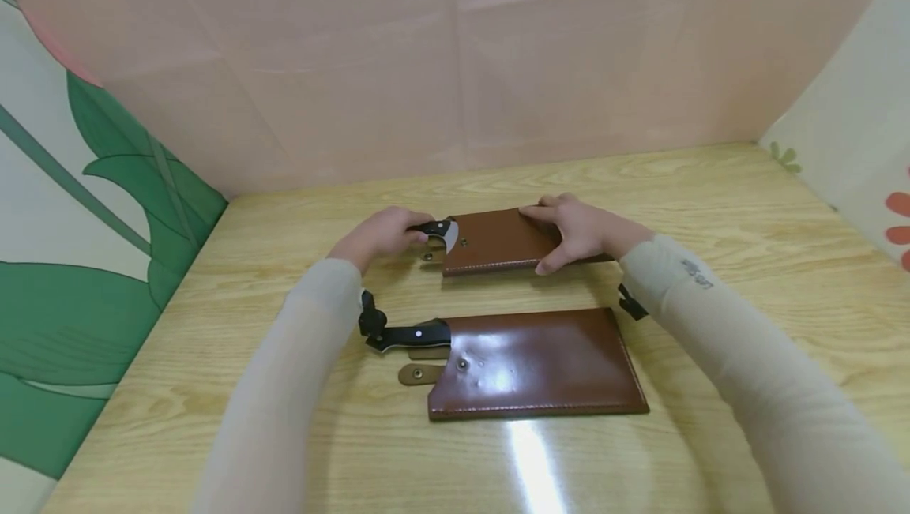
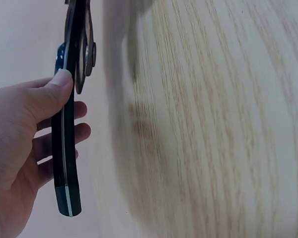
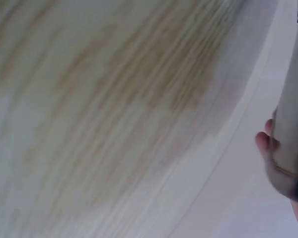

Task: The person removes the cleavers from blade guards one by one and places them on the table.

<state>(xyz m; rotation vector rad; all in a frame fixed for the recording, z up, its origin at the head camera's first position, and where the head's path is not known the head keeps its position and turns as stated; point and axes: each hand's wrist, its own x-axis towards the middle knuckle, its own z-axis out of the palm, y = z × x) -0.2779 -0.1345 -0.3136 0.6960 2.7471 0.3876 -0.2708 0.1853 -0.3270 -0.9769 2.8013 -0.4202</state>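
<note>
At the frame's centre, the upper cleaver (image 1: 452, 235) is held, long axis left to right, black handle (image 1: 439, 227) gripped by the left hand (image 1: 384, 233), leather sheath (image 1: 494, 242) by the right hand (image 1: 579, 230).

Leather-look shine over wood grain.
We see the near sheath (image 1: 547, 364) smooth and glossy, the far sheath (image 1: 490, 241) duller; the far handle (image 2: 64, 148) smooth, black, plastic-looking, with a metal strip; the wood-grained tabletop (image 1: 213, 419) glossy where light hits; the sleeves (image 1: 284, 372) matt cloth.
</note>
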